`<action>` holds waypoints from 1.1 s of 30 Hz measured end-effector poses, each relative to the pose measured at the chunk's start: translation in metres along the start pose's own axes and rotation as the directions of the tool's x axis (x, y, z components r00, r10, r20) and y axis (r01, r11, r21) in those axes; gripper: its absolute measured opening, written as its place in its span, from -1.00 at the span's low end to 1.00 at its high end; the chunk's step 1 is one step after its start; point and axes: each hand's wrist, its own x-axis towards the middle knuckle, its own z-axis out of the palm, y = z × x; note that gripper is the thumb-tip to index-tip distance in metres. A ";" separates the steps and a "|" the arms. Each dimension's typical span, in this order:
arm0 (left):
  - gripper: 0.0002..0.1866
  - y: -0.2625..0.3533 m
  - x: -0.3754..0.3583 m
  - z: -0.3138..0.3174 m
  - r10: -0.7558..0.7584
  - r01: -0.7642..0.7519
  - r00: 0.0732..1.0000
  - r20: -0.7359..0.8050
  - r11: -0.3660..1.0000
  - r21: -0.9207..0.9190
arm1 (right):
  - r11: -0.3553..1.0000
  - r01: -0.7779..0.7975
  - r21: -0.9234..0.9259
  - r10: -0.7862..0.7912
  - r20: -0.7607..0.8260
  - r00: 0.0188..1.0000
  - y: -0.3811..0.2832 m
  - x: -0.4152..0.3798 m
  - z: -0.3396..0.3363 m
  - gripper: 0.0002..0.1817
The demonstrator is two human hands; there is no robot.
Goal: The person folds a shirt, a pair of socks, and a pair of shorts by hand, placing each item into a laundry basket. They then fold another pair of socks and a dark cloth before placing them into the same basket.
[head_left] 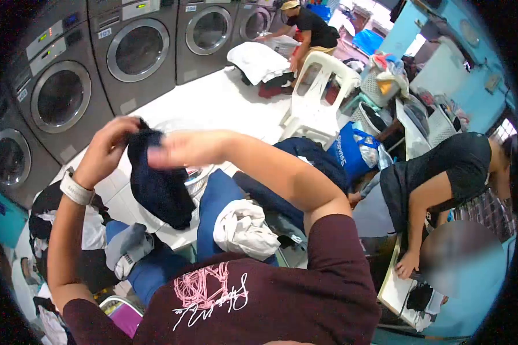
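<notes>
Both hands share one grip on a dark garment, raised in front of a row of washing machines. On the left of the frame, the left hand, a pale band at its wrist, is closed on the cloth's upper corner. Just to its right, the right hand meets the same top edge, blurred, its fingers seemingly pinched on the fabric, though how firmly cannot be told. From that shared edge the garment hangs straight down, long axis vertical, its bulk lying below and between the two hands and slightly nearer the left one. Beneath it sits a heap of clothes, a white piece among blue ones, well clear of the hanging hem. Farther right stands a white plastic chair, then another person in black leaning over a bench. A third person bends near the far washers.
</notes>
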 end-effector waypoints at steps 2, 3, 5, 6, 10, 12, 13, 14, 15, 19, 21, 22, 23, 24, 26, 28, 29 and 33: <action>-0.81 0.011 -0.002 0.008 -0.210 0.133 0.949 -0.235 0.942 -0.307 | 0.621 0.320 0.715 -0.186 -0.263 0.947 0.008 0.005 -0.005 -0.47; -0.75 0.024 -0.004 0.007 -0.304 0.153 0.897 -0.322 0.895 -0.418 | 0.487 0.359 0.796 -0.206 -0.294 0.933 0.005 0.002 -0.012 -0.50; -0.75 0.042 -0.017 0.015 -0.263 0.092 0.833 -0.487 0.934 -0.346 | 0.268 0.367 0.891 -0.286 -0.290 0.913 0.008 0.002 -0.024 -0.52; -0.76 0.049 -0.027 0.024 -0.240 0.056 0.808 -0.538 0.940 -0.335 | 0.223 0.353 0.909 -0.263 -0.293 0.919 0.005 0.002 -0.024 -0.52; -0.78 0.070 -0.036 0.067 -0.380 0.248 0.909 -0.172 0.824 -0.509 | 0.277 0.321 0.906 -0.291 -0.239 0.926 -0.004 -0.006 -0.028 -0.41; -0.72 0.048 -0.037 0.087 -0.442 0.371 0.895 -0.062 0.814 -0.448 | 0.148 0.294 0.944 -0.377 -0.221 0.900 -0.003 -0.006 -0.031 -0.42; -0.69 0.021 -0.042 0.108 -0.300 0.233 0.943 -0.145 0.905 -0.357 | 0.071 0.278 0.958 -0.448 -0.218 0.867 -0.002 -0.005 -0.031 -0.43; -0.63 0.012 -0.045 0.115 -0.377 0.331 0.925 -0.047 0.861 -0.387 | -0.003 0.257 0.966 -0.513 -0.222 0.829 -0.001 -0.005 -0.032 -0.44; -0.62 -0.004 -0.049 0.127 -0.375 0.336 0.926 -0.047 0.873 -0.353 | 0.022 0.303 0.953 -0.424 -0.266 0.866 -0.001 -0.007 -0.032 -0.46; -0.57 -0.032 -0.048 0.133 -0.580 0.581 0.809 0.101 0.814 0.021 | 0.036 0.349 0.937 -0.403 -0.306 0.863 -0.010 -0.007 -0.026 -0.48; -0.57 -0.044 -0.042 0.139 -0.627 0.631 0.776 0.072 0.773 -0.068 | -0.043 0.265 0.963 -0.433 -0.257 0.864 -0.016 -0.001 -0.014 -0.49; -0.55 -0.057 -0.041 0.144 -0.665 0.664 0.745 0.054 0.731 -0.157 | -0.143 0.147 0.979 -0.570 -0.203 0.797 -0.017 0.003 -0.007 -0.48; -0.54 -0.119 -0.054 0.179 -0.604 0.585 0.795 0.051 0.743 -0.323 | -0.035 0.182 0.983 -0.505 -0.175 0.845 -0.016 0.007 0.001 -0.45; -0.54 -0.106 -0.050 0.174 -0.610 0.589 0.791 0.046 0.741 -0.322 | 0.075 0.208 0.975 -0.434 -0.156 0.887 -0.017 0.009 0.008 -0.42; -0.53 -0.064 -0.033 0.162 -0.738 0.335 0.637 0.223 0.005 -0.942 | 0.134 0.251 0.959 -0.389 -0.183 0.903 -0.024 0.010 0.011 -0.41; -0.53 -0.093 -0.048 0.173 -0.689 0.356 0.655 0.310 -0.081 -0.931 | 0.197 0.295 0.935 -0.343 -0.216 0.914 -0.022 0.014 0.006 -0.41; -0.54 -0.113 -0.057 0.182 -0.626 0.384 0.670 0.398 -0.166 -0.908 | 0.199 0.304 0.932 -0.325 -0.230 0.918 -0.010 0.018 -0.006 -0.43; -0.55 -0.078 -0.068 0.144 -0.494 0.414 0.722 0.484 -0.251 -0.875 | 0.289 0.385 0.877 -0.143 -0.358 0.923 0.038 0.024 -0.037 -0.51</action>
